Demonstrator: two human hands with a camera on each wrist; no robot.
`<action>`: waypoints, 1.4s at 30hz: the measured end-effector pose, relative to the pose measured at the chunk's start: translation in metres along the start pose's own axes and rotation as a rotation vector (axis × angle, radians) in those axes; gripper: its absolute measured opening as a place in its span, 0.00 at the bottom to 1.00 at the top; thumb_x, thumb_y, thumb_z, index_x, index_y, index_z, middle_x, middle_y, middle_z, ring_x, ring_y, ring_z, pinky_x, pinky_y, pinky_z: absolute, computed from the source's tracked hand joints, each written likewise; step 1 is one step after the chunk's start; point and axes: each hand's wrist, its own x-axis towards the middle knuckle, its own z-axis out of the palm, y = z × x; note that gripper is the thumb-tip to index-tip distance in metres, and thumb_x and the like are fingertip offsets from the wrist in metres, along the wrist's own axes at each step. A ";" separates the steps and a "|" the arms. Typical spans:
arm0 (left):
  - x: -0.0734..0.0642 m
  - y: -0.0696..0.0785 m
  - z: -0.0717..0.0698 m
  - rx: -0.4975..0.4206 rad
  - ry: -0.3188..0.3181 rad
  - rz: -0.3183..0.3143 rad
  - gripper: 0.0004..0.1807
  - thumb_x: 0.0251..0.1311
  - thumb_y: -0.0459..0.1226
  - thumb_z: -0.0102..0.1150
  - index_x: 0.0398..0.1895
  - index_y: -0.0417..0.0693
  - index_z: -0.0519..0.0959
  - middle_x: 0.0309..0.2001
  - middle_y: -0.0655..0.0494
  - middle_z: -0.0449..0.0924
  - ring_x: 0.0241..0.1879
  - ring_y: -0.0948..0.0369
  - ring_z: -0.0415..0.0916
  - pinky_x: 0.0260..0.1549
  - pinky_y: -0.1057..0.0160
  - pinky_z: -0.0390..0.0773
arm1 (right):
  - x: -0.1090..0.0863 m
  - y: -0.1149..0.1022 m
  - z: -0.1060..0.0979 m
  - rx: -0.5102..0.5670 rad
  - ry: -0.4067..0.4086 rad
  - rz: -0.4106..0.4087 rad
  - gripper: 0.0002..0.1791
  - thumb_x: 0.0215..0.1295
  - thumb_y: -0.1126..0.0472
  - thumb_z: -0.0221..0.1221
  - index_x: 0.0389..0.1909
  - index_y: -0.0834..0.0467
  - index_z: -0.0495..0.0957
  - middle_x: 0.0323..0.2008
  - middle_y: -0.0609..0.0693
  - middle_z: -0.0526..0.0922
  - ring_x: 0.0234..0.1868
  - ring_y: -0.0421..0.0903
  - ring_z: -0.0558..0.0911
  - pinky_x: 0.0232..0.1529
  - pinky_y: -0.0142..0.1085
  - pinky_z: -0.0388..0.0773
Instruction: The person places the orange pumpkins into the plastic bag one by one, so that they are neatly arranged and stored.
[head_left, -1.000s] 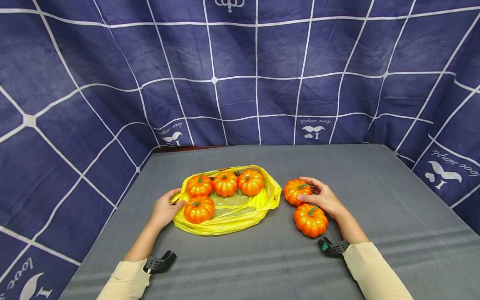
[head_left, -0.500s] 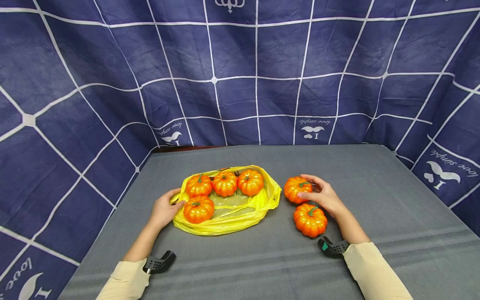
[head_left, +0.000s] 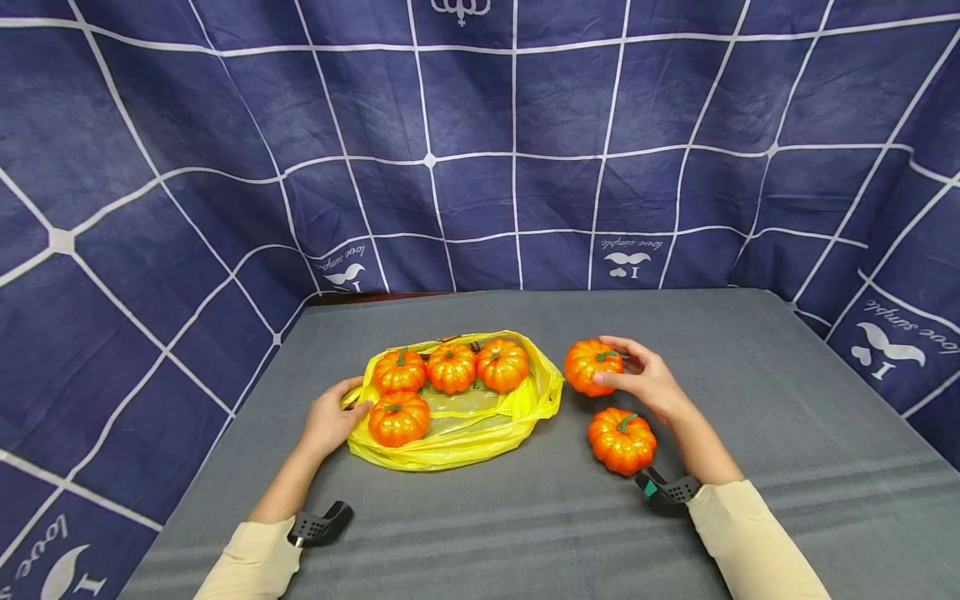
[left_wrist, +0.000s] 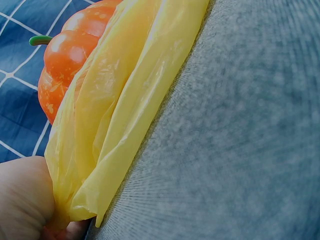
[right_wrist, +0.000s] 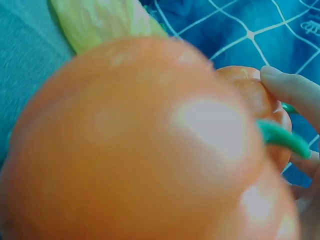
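Grips a glossy, ribbed orange pumpkin (head_left: 585,368) in the right hand (head_left: 651,385), beside a crumpled yellow plastic bag (head_left: 450,454); pinches the bag with the left hand (head_left: 332,418).

Yellow plastic bag (head_left: 457,452) is lying open, crumpled, being pinched at its left rim by the left hand (head_left: 332,418). Four glossy orange, green-stemmed pumpkins (head_left: 451,367) are being held inside: three along back, one front left. Matching fifth pumpkin (head_left: 587,368) is being gripped by the right hand (head_left: 651,385), just beside the bag's right edge. Sixth pumpkin (head_left: 621,443) is sitting nearer the person.
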 end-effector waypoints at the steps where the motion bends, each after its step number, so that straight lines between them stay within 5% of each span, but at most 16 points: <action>1: 0.000 0.000 0.000 0.000 -0.001 -0.002 0.27 0.62 0.34 0.59 0.62 0.31 0.70 0.59 0.29 0.71 0.59 0.38 0.68 0.57 0.42 0.66 | 0.000 -0.002 0.001 -0.002 -0.001 -0.003 0.36 0.57 0.67 0.66 0.67 0.67 0.65 0.61 0.59 0.71 0.48 0.40 0.78 0.46 0.29 0.76; 27: 0.001 -0.001 0.000 0.008 0.002 0.008 0.26 0.62 0.34 0.60 0.62 0.31 0.70 0.59 0.30 0.71 0.58 0.38 0.68 0.56 0.41 0.67 | 0.012 -0.066 0.057 0.042 -0.133 -0.110 0.35 0.53 0.68 0.68 0.64 0.65 0.70 0.58 0.61 0.74 0.51 0.51 0.78 0.46 0.34 0.78; 42: 0.000 0.001 0.000 0.006 0.015 -0.001 0.26 0.62 0.34 0.61 0.62 0.31 0.71 0.58 0.30 0.72 0.57 0.38 0.69 0.56 0.42 0.67 | 0.013 -0.070 0.104 0.087 -0.192 -0.041 0.35 0.52 0.65 0.71 0.63 0.62 0.72 0.59 0.58 0.74 0.53 0.55 0.76 0.47 0.37 0.78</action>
